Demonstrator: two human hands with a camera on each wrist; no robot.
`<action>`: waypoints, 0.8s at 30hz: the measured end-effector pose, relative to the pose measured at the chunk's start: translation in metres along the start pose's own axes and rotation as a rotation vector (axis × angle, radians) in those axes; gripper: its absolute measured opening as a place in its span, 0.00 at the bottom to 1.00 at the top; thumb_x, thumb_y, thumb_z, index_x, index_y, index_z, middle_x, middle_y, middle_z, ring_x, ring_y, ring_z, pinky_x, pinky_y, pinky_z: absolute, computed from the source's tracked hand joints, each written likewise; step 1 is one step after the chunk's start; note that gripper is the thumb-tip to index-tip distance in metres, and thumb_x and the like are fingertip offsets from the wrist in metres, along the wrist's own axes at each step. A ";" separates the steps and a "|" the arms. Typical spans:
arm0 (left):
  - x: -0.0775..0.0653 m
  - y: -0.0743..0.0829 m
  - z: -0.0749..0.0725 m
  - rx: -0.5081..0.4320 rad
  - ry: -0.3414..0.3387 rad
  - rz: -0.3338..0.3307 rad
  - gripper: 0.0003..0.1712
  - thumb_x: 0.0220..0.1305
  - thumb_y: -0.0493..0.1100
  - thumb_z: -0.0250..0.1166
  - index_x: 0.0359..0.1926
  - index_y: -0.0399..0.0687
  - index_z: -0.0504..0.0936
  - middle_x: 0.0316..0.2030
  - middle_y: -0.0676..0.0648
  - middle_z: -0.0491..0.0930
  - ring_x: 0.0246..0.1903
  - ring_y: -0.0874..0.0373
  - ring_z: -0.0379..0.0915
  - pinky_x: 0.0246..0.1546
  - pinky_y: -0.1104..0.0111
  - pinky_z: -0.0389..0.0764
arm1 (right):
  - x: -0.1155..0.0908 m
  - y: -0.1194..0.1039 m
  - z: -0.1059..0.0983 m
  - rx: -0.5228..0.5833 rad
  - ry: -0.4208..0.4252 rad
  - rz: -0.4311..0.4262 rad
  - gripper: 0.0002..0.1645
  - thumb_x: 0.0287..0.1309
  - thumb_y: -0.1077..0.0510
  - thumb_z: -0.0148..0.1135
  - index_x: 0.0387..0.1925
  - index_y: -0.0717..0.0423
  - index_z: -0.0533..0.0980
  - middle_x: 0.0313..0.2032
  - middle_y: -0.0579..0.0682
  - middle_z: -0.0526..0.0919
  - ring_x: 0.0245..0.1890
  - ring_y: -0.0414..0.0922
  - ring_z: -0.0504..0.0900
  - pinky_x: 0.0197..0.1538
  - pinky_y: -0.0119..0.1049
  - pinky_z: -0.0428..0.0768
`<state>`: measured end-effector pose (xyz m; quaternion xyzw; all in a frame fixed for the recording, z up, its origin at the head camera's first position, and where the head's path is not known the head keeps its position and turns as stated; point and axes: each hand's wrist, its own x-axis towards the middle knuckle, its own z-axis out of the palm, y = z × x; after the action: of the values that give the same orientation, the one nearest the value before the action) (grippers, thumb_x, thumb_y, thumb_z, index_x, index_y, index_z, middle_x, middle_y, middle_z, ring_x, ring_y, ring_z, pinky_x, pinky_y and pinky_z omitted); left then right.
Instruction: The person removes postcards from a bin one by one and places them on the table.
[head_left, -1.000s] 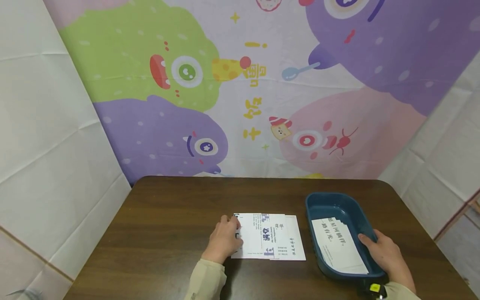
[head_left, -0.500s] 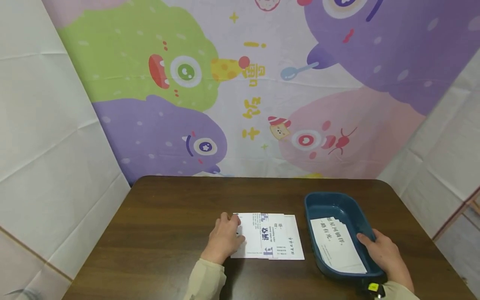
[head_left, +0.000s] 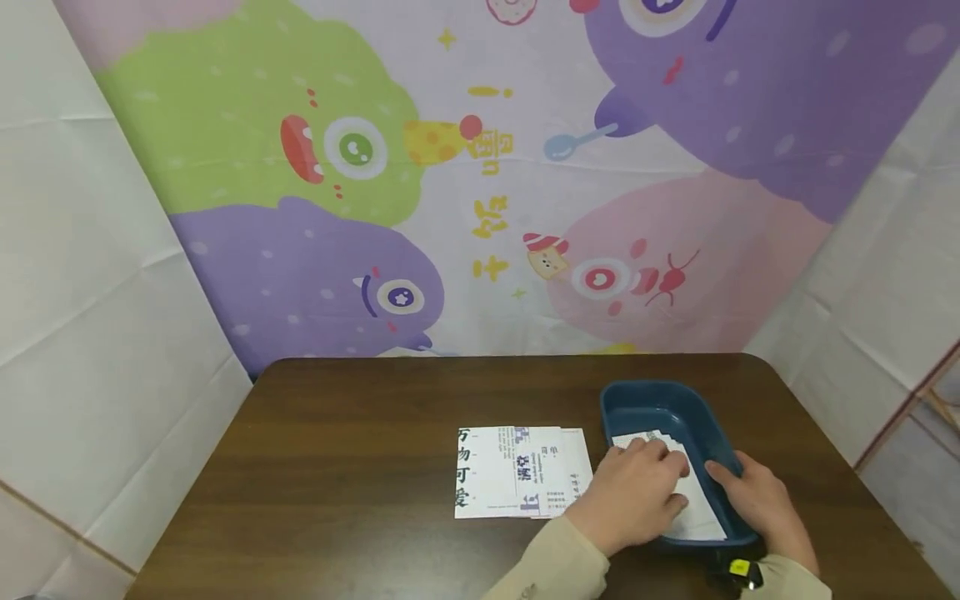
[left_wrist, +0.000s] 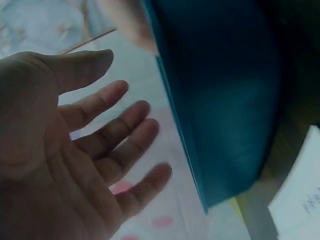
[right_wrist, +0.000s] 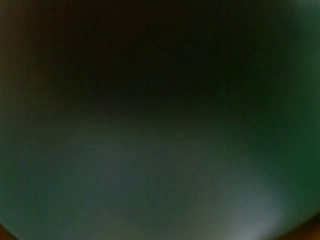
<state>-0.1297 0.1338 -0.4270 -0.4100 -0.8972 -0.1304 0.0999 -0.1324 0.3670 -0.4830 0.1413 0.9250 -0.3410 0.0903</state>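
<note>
A dark blue tray [head_left: 647, 390] stands on the right of the table with a stack of white printed cards [head_left: 701, 510] inside. My right hand [head_left: 767, 500] grips its right rim, thumb over the edge. My left hand [head_left: 637, 492] is above the near-left part of the tray, covering some of those cards. In the left wrist view its fingers [left_wrist: 127, 155] are spread and loosely bent, holding nothing, apart from the tray wall [left_wrist: 220, 110]. More white cards [head_left: 487, 473] lie overlapping on the table, left of the tray. The right wrist view is dark and blurred.
The brown wooden table [head_left: 337, 467] has rounded far corners. Behind it hangs a cloth [head_left: 480, 317] printed with cartoon monsters, with white sheets [head_left: 112, 333] at both sides. A black band with a yellow mark [head_left: 739, 568] is on my right wrist.
My left hand has left the cards on the table and moved right, over the tray. The right hand still holds the tray rim. The head view has shifted slightly.
</note>
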 end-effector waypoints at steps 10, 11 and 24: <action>0.037 0.008 0.033 0.305 -0.321 -0.306 0.46 0.51 0.75 0.62 0.68 0.63 0.68 0.66 0.50 0.72 0.67 0.51 0.61 0.67 0.35 0.47 | 0.001 0.001 0.000 -0.038 0.015 -0.017 0.48 0.70 0.37 0.44 0.65 0.78 0.54 0.59 0.83 0.65 0.56 0.76 0.67 0.56 0.70 0.68; 0.037 0.007 0.036 0.332 -0.361 -0.324 0.50 0.48 0.78 0.61 0.70 0.65 0.65 0.67 0.51 0.70 0.69 0.51 0.58 0.67 0.35 0.46 | 0.001 0.001 0.001 -0.035 0.017 -0.014 0.47 0.70 0.37 0.44 0.65 0.78 0.54 0.60 0.82 0.65 0.57 0.76 0.67 0.56 0.70 0.68; 0.039 0.001 0.050 0.331 -0.452 -0.311 0.67 0.24 0.85 0.65 0.70 0.66 0.64 0.63 0.52 0.73 0.63 0.52 0.63 0.63 0.35 0.56 | 0.000 -0.001 0.002 0.009 0.038 0.017 0.48 0.68 0.36 0.46 0.66 0.76 0.55 0.58 0.81 0.67 0.51 0.69 0.72 0.54 0.67 0.70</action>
<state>-0.1581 0.1778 -0.4628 -0.2646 -0.9576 0.0981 -0.0574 -0.1327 0.3650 -0.4845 0.1561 0.9238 -0.3415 0.0752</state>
